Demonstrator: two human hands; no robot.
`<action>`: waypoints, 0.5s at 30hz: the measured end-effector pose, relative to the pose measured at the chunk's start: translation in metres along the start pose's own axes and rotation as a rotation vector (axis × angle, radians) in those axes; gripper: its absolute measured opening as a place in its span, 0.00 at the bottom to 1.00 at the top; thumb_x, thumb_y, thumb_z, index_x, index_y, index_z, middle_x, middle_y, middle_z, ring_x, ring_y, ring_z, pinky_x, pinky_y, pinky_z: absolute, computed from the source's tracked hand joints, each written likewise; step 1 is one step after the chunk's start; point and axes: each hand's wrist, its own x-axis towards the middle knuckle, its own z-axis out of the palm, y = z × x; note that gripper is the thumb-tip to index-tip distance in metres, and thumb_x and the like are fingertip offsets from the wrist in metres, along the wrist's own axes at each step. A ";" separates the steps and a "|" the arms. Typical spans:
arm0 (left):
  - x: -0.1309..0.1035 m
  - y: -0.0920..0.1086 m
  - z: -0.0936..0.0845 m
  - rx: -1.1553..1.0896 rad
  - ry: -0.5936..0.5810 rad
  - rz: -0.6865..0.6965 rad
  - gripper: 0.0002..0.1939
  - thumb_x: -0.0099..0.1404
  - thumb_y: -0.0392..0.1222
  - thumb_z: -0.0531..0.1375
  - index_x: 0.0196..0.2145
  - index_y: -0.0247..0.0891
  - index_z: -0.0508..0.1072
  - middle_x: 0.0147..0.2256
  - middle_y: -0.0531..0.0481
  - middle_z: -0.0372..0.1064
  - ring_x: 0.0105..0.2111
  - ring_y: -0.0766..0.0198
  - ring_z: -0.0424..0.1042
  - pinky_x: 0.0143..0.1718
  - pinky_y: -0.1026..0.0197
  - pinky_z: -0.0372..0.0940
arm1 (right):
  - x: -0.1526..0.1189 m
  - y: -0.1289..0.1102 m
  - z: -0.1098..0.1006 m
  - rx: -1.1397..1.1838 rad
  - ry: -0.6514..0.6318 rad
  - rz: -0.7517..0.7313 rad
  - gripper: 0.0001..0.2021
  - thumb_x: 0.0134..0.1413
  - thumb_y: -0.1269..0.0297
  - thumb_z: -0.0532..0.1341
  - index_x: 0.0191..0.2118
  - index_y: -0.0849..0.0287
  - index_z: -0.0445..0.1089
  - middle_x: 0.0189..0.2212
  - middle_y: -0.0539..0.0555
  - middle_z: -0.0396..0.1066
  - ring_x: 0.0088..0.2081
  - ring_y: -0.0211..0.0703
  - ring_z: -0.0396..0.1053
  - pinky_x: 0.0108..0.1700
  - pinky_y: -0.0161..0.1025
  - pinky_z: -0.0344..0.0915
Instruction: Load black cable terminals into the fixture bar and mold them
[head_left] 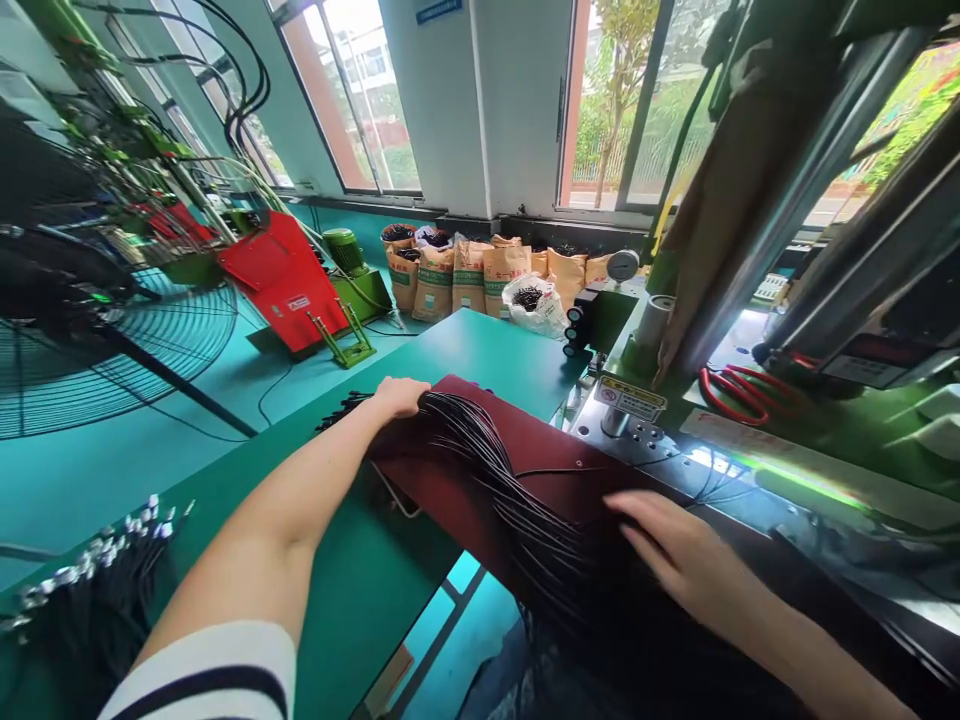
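Note:
A thick bundle of thin black cables [487, 455] lies across a dark red board [525, 425] in the middle of the view. At the far end of the bundle, my left hand [401, 397] is closed around the cables, beside their dark connector ends [349, 405]. My right hand [664, 535] is over the right side of the board, near the cables, with thumb and fingers apart and nothing between them. One loose cable [551, 470] runs off the bundle to the right.
A green machine with a metal plate [630, 440] and red-handled scissors [739, 395] stands at right. Another cable bundle [97, 580] with silvery ends lies at lower left on the green table [352, 620]. A large fan [150, 350] is at left; sacks [469, 275] line the wall.

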 end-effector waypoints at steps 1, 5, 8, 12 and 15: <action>-0.003 0.000 -0.004 0.010 0.010 -0.013 0.18 0.56 0.37 0.52 0.45 0.45 0.67 0.44 0.44 0.69 0.45 0.54 0.68 0.44 0.52 0.59 | 0.029 -0.001 0.014 -0.048 -0.020 -0.018 0.16 0.57 0.71 0.51 0.50 0.58 0.66 0.47 0.58 0.68 0.49 0.46 0.65 0.52 0.43 0.63; -0.023 -0.006 -0.021 0.058 0.056 -0.070 0.16 0.55 0.36 0.51 0.42 0.42 0.68 0.42 0.42 0.70 0.42 0.52 0.69 0.44 0.50 0.58 | 0.103 -0.005 0.065 -0.298 -0.163 -0.113 0.14 0.55 0.74 0.52 0.46 0.59 0.68 0.41 0.57 0.70 0.43 0.46 0.66 0.45 0.41 0.63; -0.039 -0.016 -0.039 0.090 0.087 -0.088 0.17 0.55 0.36 0.50 0.43 0.41 0.68 0.42 0.41 0.70 0.43 0.51 0.68 0.43 0.48 0.58 | 0.102 -0.002 0.072 -0.360 -0.223 -0.154 0.11 0.54 0.77 0.51 0.32 0.60 0.69 0.31 0.55 0.69 0.35 0.44 0.66 0.37 0.38 0.63; -0.048 -0.035 -0.071 0.127 0.082 -0.141 0.18 0.55 0.35 0.51 0.43 0.45 0.69 0.45 0.45 0.69 0.46 0.51 0.67 0.45 0.47 0.57 | 0.068 0.011 0.049 -0.455 -0.387 -0.180 0.15 0.43 0.86 0.51 0.31 0.63 0.69 0.30 0.57 0.70 0.34 0.46 0.67 0.37 0.40 0.62; -0.038 -0.043 -0.080 0.104 -0.039 -0.230 0.17 0.53 0.35 0.54 0.42 0.45 0.70 0.46 0.45 0.69 0.46 0.50 0.66 0.45 0.45 0.58 | 0.045 0.020 0.033 -0.515 -0.487 -0.121 0.17 0.39 0.87 0.51 0.31 0.63 0.70 0.31 0.57 0.71 0.34 0.48 0.69 0.35 0.42 0.63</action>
